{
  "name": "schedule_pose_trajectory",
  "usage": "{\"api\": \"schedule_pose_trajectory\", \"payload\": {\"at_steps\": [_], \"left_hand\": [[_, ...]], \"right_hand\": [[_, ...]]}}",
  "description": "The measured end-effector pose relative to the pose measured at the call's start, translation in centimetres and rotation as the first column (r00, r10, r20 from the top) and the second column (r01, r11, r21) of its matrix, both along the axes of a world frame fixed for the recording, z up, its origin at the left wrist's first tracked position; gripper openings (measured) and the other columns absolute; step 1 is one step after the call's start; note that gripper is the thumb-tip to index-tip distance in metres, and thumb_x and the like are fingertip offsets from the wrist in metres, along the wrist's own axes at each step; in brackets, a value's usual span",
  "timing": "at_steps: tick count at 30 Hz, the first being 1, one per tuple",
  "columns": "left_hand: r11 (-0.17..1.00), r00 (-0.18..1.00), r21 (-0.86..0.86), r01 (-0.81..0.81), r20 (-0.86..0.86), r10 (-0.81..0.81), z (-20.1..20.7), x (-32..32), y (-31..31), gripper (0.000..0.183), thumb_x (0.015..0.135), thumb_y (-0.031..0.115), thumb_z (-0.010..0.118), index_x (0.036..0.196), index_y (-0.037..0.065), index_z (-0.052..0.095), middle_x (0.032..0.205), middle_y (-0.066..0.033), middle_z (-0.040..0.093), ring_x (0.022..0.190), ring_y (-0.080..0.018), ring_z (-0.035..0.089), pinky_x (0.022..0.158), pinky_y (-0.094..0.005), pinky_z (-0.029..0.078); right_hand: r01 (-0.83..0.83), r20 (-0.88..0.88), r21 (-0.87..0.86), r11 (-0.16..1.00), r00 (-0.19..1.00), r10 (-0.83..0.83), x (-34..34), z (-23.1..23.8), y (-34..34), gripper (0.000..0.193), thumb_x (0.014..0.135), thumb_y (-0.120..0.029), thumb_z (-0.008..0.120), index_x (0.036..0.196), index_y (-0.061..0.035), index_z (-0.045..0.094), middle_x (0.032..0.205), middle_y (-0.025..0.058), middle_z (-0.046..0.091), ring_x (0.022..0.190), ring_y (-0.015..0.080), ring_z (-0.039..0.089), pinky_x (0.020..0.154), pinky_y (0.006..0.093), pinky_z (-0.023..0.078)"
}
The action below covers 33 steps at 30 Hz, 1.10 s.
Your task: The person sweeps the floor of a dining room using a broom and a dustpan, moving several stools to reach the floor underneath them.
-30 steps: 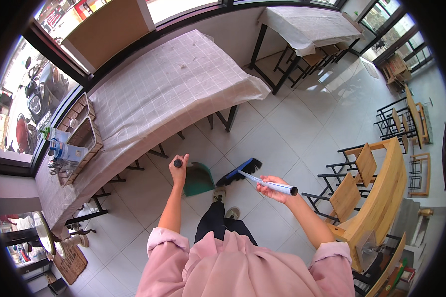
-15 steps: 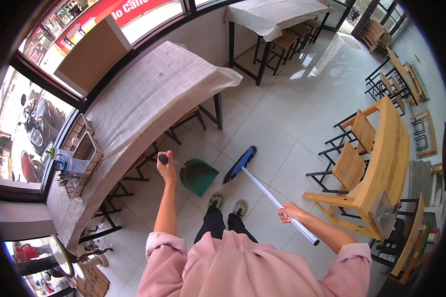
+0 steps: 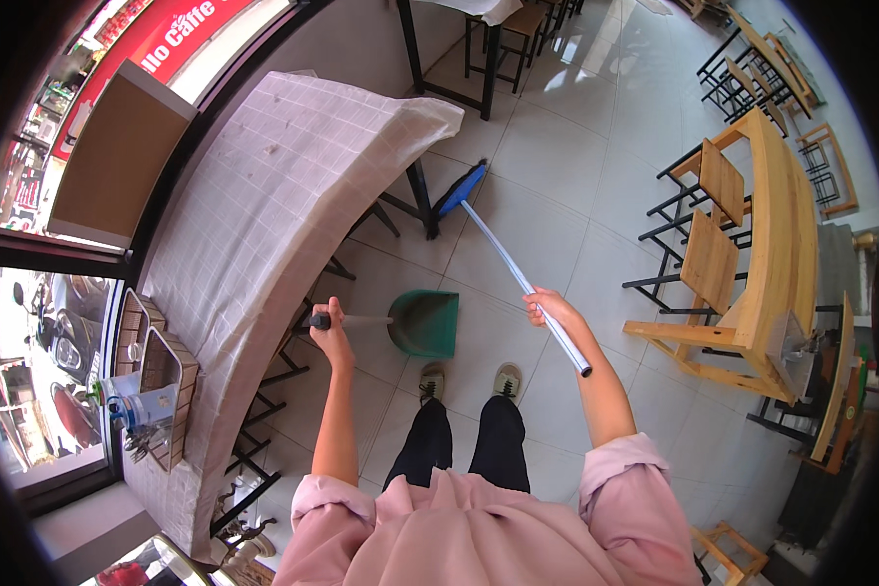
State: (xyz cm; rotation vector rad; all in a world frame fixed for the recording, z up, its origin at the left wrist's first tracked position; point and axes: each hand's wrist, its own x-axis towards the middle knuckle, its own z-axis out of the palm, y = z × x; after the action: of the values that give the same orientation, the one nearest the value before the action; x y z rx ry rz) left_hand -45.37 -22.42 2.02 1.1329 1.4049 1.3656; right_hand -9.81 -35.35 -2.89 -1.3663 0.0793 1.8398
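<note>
My left hand point(image 3: 330, 332) has its fingers clamped on the handle of the green dustpan point(image 3: 426, 322), which rests on the tiled floor point(image 3: 557, 156) just ahead of my shoes. My right hand point(image 3: 549, 311) has its fingers closed around the metal shaft of the broom point(image 3: 506, 256); its blue head point(image 3: 459, 188) sits beside the leg of the cloth-covered counter point(image 3: 264, 195). For a clean sweep, I judge: keep the dustpan lip flat on the floor, draw the bristles toward it in short, low strokes.
</note>
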Motion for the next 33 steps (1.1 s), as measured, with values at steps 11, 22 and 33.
{"api": "schedule_pose_trajectory", "payload": {"at_steps": [11, 22, 33], "left_hand": [[0.998, 0.99, -0.05, 0.038, 0.141, -0.031, 0.1, 1.9, 0.0, 0.032, 0.082, 0.023, 0.06, 0.063, 0.01, 0.038, 0.058, 0.0037, 0.035, 0.056, -0.007, 0.03, 0.053, -0.0213, 0.026], [0.994, 0.994, 0.004, 0.111, -0.017, -0.111, 2.2, 9.7, 0.6, 0.036, 0.081, 0.028, 0.061, 0.062, 0.009, 0.037, 0.061, 0.0038, 0.032, 0.058, -0.0074, 0.029, 0.054, -0.0221, 0.026], [0.968, 0.971, -0.085, 0.238, 0.034, -0.236, 0.4, 20.7, 1.6, 0.031, 0.081, 0.023, 0.06, 0.064, 0.01, 0.038, 0.062, 0.0041, 0.033, 0.06, -0.0073, 0.03, 0.058, -0.0212, 0.026]], "right_hand": [[0.277, 0.05, -0.247, 0.929, 0.961, -0.273, -9.0, 5.4, -21.6, 0.045, 0.078, 0.003, 0.05, 0.117, -0.0099, 0.035, 0.053, -0.0027, 0.033, 0.039, 0.0051, 0.031, 0.032, 0.019, 0.025], [0.379, 0.078, -0.002, 0.926, 0.923, -0.377, -3.5, 7.5, -18.0, 0.059, 0.076, 0.004, 0.047, 0.13, -0.0059, 0.024, 0.053, -0.0016, 0.035, 0.04, 0.0062, 0.032, 0.033, 0.0214, 0.027], [0.409, -0.059, 0.047, 0.911, 0.912, -0.407, 15.0, -3.9, -3.4, 0.031, 0.077, 0.003, 0.048, 0.102, -0.0095, 0.036, 0.051, -0.0022, 0.035, 0.038, 0.0045, 0.032, 0.031, 0.0191, 0.026]]}}
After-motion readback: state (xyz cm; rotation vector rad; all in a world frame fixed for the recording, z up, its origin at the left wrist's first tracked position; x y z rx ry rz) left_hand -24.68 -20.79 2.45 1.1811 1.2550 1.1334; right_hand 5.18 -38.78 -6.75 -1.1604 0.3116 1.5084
